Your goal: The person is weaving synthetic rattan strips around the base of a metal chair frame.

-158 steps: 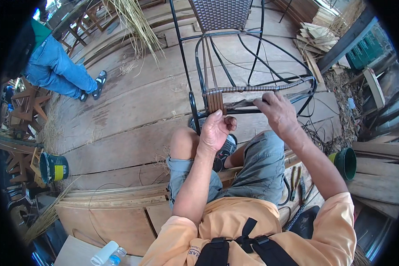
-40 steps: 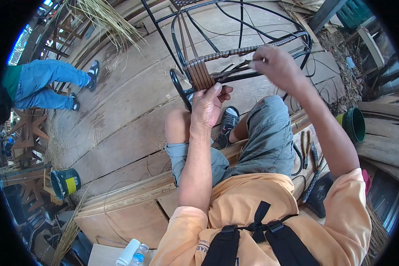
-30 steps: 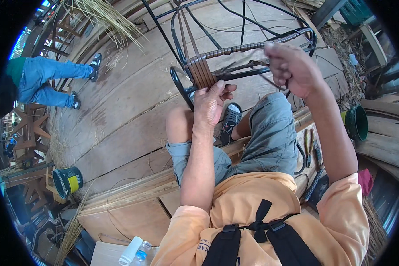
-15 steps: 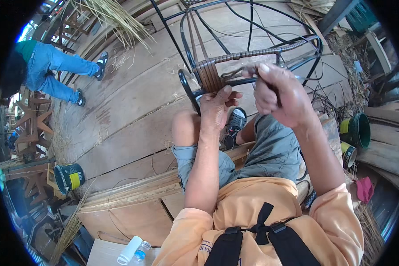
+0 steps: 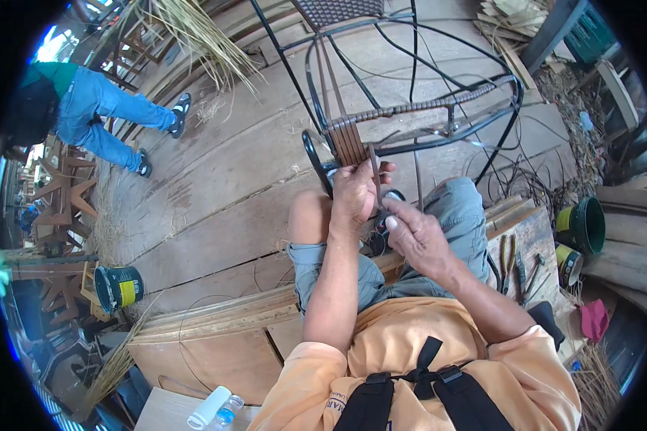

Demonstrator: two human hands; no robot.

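A black metal chair frame [image 5: 402, 149] stands in front of my knees, one rail wound with brown strip. Several flat brown strips are wrapped side by side into a band [image 5: 347, 140] at its left corner. My left hand [image 5: 354, 197] is closed just below that band, thumb and fingers pinching a brown weaving strip [image 5: 374, 172]. Lower and to the right, my right hand [image 5: 420, 241] pinches the same strip, which runs tight between both hands toward me. The right fingertips partly hide its end.
Pliers [image 5: 508, 260] and other hand tools lie on a board to my right. Dark buckets [image 5: 581, 224] stand beyond them, another bucket [image 5: 118, 289] at left. A person in jeans [image 5: 97, 108] stands far left. A bottle [image 5: 228, 411] lies at the lower left.
My right hand has come down from the frame's rail toward my lap, drawing the strip toward me. My left hand stays at the wrapped band. The pliers have come into sight.
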